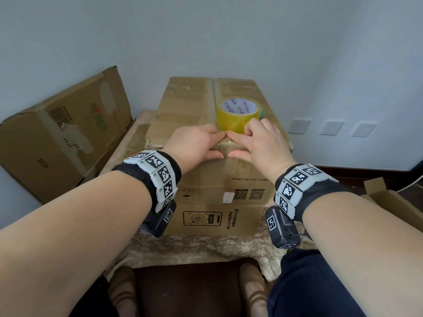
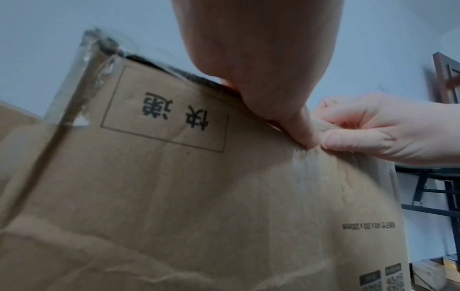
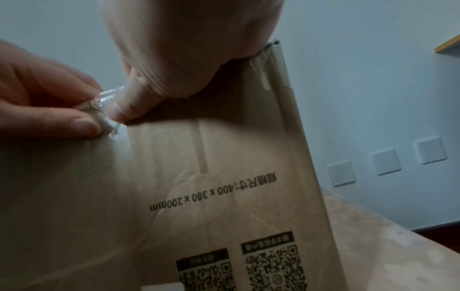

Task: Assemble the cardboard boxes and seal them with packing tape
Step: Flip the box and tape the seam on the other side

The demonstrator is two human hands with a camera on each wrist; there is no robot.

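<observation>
A closed cardboard box (image 1: 187, 110) stands on a cloth-covered table, printed side toward me. On its top, just right of the centre seam, sits a yellow roll of packing tape (image 1: 238, 113). My two hands meet at the near top edge, at the seam. My left hand (image 1: 217, 145) has fingers on top and its thumb (image 2: 298, 128) on the front face. In the right wrist view it pinches a crumpled end of clear tape (image 3: 104, 104). My right hand (image 1: 233, 145) curls over the same edge beside the roll, its thumb (image 3: 129, 106) pressing the tape end down.
A second, worn cardboard box (image 1: 64, 138) leans against the wall at the left. An open carton flap (image 1: 389, 197) shows at the right edge. Wall sockets (image 1: 332, 126) sit low on the right wall. The patterned tablecloth (image 1: 194, 248) hangs over the near table edge.
</observation>
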